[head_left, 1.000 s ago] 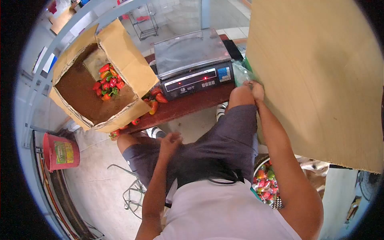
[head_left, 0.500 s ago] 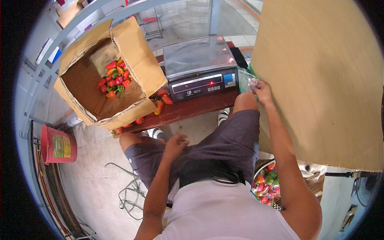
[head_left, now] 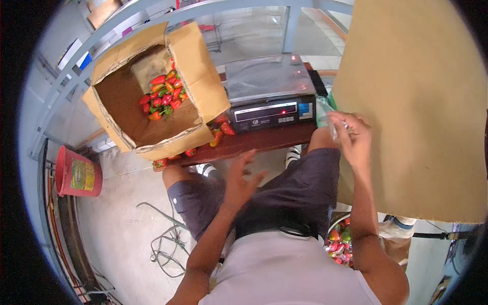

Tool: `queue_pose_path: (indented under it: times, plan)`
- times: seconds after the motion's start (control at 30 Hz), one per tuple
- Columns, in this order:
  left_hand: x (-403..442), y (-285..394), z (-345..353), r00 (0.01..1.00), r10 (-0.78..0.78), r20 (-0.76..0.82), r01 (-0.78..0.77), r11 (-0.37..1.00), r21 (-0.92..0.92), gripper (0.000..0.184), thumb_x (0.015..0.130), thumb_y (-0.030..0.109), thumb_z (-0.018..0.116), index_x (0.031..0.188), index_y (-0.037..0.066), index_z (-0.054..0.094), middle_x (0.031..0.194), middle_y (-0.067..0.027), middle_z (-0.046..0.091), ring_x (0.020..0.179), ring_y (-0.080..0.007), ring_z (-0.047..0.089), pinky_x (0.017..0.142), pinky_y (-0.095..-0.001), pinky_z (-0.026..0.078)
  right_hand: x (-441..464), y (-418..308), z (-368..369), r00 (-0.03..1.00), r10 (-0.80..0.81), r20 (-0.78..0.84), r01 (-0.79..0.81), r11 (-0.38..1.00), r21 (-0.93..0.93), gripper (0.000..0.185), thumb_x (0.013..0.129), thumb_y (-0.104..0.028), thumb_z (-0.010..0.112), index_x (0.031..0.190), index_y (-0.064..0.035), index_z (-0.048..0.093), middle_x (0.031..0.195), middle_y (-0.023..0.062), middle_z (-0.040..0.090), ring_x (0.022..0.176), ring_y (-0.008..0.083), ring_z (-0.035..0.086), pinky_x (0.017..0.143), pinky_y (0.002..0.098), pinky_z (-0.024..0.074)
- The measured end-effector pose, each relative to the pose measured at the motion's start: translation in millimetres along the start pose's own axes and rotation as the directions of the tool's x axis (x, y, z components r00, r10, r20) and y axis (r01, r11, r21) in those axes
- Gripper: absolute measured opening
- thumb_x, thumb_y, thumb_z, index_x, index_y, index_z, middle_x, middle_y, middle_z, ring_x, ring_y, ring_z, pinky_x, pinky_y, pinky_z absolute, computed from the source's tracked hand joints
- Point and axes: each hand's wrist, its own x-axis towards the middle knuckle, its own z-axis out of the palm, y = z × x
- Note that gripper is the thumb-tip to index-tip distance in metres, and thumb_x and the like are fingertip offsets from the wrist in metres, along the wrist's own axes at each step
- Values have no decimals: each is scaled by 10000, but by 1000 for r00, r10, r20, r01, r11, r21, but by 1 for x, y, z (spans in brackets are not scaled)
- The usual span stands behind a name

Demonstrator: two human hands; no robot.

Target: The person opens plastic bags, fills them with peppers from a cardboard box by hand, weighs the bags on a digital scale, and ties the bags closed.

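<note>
My right hand point(head_left: 355, 140) is closed on a clear plastic bag point(head_left: 333, 127), right of a digital scale point(head_left: 274, 113) and in front of the large tan board. My left hand point(head_left: 242, 181) hovers over my lap with its fingers apart and nothing in them. The scale rests on a dark red bench point(head_left: 264, 138), its metal pan bare and its display lit. On the left, a cardboard box point(head_left: 207, 84) lies tilted with its opening toward me. Red, orange and green peppers point(head_left: 165, 96) sit inside it. A few more peppers point(head_left: 217, 137) lie between box and scale.
The tan board point(head_left: 412, 117) stands upright along my right side. A basket holding bagged peppers point(head_left: 339, 243) is by my right hip. A red bucket point(head_left: 79, 173) stands at the left, and a loose strap point(head_left: 166, 250) lies on the floor. Metal rails point(head_left: 244, 9) run behind the bench.
My right hand has drawn back from beside the scale and risen with the plastic bag. My left hand has lifted off my thigh and moved right, its fingers spreading. The view has shifted slightly.
</note>
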Motion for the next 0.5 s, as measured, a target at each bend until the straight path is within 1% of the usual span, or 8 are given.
queue_pose_path:
  times: [0.03, 0.1, 0.17, 0.2, 0.3, 0.37, 0.4, 0.5]
  plan:
    - [6, 26, 5, 994, 98, -42, -100, 994, -34, 666, 796, 132, 838, 1387, 103, 531, 1345, -94, 575, 1194, -198, 594, 903, -372, 539, -5, -14, 10, 995, 57, 86, -71, 984, 165, 160, 896, -147, 706, 1011, -48, 757, 974, 111, 754, 778, 244, 682, 692, 344, 521]
    - [17, 63, 18, 971, 219, -93, -231, 961, -150, 664, 793, 118, 839, 1377, 103, 525, 1357, -78, 553, 1240, -192, 554, 920, -337, 528, -12, -32, 31, 976, -14, 217, -58, 946, 318, 141, 891, -128, 722, 999, -44, 755, 982, 105, 760, 697, 171, 668, 638, 297, 515]
    - [23, 58, 27, 970, 229, 80, -206, 952, -229, 523, 834, 156, 799, 1301, 77, 576, 1194, -87, 614, 1117, -197, 598, 898, -311, 514, -12, -58, 32, 916, -58, 396, -56, 961, 270, 150, 869, -110, 756, 994, -26, 747, 933, 67, 761, 711, 109, 643, 659, 268, 516]
    - [25, 51, 29, 957, 238, 168, -188, 944, -270, 458, 855, 175, 779, 1263, 64, 602, 1113, -91, 644, 1056, -200, 620, 888, -298, 507, -8, -65, 27, 891, -77, 448, -82, 943, 324, 162, 860, -111, 770, 995, -25, 745, 909, 48, 754, 711, 93, 631, 654, 262, 512]
    - [20, 13, -2, 976, -121, 180, 179, 919, -350, 236, 911, 122, 701, 1128, 42, 658, 1017, -39, 681, 961, -144, 656, 846, -280, 532, -4, -50, 18, 771, -98, 630, -245, 867, 435, 201, 839, -115, 807, 1004, -24, 736, 853, 0, 730, 710, 61, 604, 638, 245, 498]
    - [12, -4, -31, 940, -261, 218, 339, 671, -659, 132, 965, 126, 619, 1035, 37, 689, 877, -30, 696, 820, -131, 669, 775, -294, 547, -19, 4, 19, 611, -80, 787, -452, 781, 430, 228, 831, -121, 824, 1017, -27, 731, 836, -21, 711, 708, 61, 597, 630, 236, 488]
    - [7, -2, -41, 923, -316, 220, 378, 636, -672, 141, 978, 151, 602, 1007, 40, 685, 864, -34, 688, 790, -136, 655, 746, -293, 535, -20, 16, 16, 534, -18, 846, -534, 768, 353, 194, 873, -119, 788, 1032, -23, 731, 862, 0, 718, 734, 75, 631, 647, 236, 510]
    - [-4, 7, -63, 881, -422, 214, 442, 573, -690, 208, 1006, 208, 565, 948, 41, 675, 835, -49, 673, 726, -151, 630, 682, -298, 510, -33, 14, 22, 545, 136, 828, -767, 479, 426, 123, 877, -42, 750, 994, -3, 738, 813, 42, 718, 739, 120, 681, 686, 262, 556]
